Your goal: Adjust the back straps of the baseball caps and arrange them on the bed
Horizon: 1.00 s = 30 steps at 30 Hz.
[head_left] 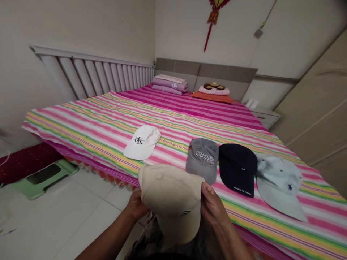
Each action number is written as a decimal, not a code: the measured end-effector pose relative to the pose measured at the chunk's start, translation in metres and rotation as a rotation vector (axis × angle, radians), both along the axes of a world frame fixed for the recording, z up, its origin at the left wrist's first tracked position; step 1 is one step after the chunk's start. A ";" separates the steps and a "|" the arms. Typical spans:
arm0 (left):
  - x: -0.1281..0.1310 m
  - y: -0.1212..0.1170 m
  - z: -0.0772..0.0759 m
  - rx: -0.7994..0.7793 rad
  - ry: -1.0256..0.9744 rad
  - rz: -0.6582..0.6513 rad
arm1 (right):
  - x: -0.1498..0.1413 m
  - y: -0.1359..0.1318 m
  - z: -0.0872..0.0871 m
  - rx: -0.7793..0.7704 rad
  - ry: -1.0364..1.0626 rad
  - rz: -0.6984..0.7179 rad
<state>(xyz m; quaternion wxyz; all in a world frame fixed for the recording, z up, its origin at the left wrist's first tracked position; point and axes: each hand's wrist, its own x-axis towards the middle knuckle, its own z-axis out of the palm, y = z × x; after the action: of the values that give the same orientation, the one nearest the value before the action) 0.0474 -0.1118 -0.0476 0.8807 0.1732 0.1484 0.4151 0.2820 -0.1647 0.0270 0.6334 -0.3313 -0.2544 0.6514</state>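
Just off the near edge of the striped bed (81, 133), my left hand (137, 205) and right hand (211, 206) stand apart, gripping opposite sides of a beige baseball cap (170, 191) between them. It looks light and soft, so its crown would likely give under my fingers; the brim seems the firmer place to hold. Farther onto the bed lie a white cap (142, 142), then a grey cap (202, 159), navy cap (238, 169) and pale blue cap (280, 184) in a row.

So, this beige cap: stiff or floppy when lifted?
The beige cap is probably light: the left hand and right hand hold it up lightly. Its crown looks rounded, so it seems fairly stiff, not floppy.
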 end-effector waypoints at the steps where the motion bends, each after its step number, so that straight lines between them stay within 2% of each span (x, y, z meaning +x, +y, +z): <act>1: -0.001 0.006 0.004 0.022 -0.034 0.018 | 0.001 -0.004 -0.003 -0.008 0.013 -0.041; 4: 0.003 0.019 0.021 0.042 -0.037 0.028 | 0.005 -0.016 -0.009 -0.017 0.014 -0.080; 8: 0.017 0.023 0.046 0.000 0.113 0.025 | 0.015 -0.031 -0.011 -0.056 -0.027 0.121; 12: 0.033 0.014 0.063 0.109 0.169 0.031 | 0.023 -0.038 -0.006 -0.119 -0.074 0.216; 16: 0.047 0.003 0.066 0.207 0.149 -0.039 | 0.026 -0.041 0.000 -0.150 -0.099 0.184; 23: 0.048 -0.004 0.066 0.196 0.135 -0.158 | 0.037 -0.049 0.006 -0.161 -0.097 0.047; 26: 0.048 -0.003 0.071 0.199 0.147 -0.190 | 0.044 -0.054 0.001 -0.154 -0.121 0.046; 30: 0.051 0.002 0.085 0.294 0.207 -0.247 | 0.049 -0.062 -0.004 -0.153 -0.157 0.044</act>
<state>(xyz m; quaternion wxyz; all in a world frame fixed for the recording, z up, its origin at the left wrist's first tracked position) 0.0982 -0.1103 0.0378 0.8702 0.3583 0.1537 0.3013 0.3309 -0.2268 0.0226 0.5698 -0.4229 -0.2599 0.6549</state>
